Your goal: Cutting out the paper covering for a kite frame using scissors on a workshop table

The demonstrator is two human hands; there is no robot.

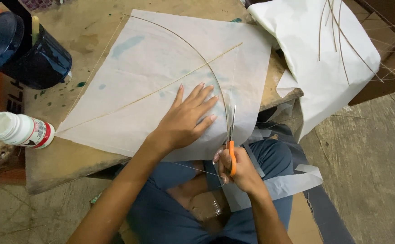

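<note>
Indoors: stained wooden table [62, 158], concrete floor [369, 158], glue bottle [19, 130].

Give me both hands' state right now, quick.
Left hand: open, fingers spread, pressed flat on the white paper sheet.
Right hand: closed around the orange-handled scissors, blades at the paper's edge.

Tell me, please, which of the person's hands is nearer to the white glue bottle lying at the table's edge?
Left. The left hand lies flat on the paper sheet, to the right of the white glue bottle. The right hand, holding orange-handled scissors, is farther right, off the table's edge.
</note>
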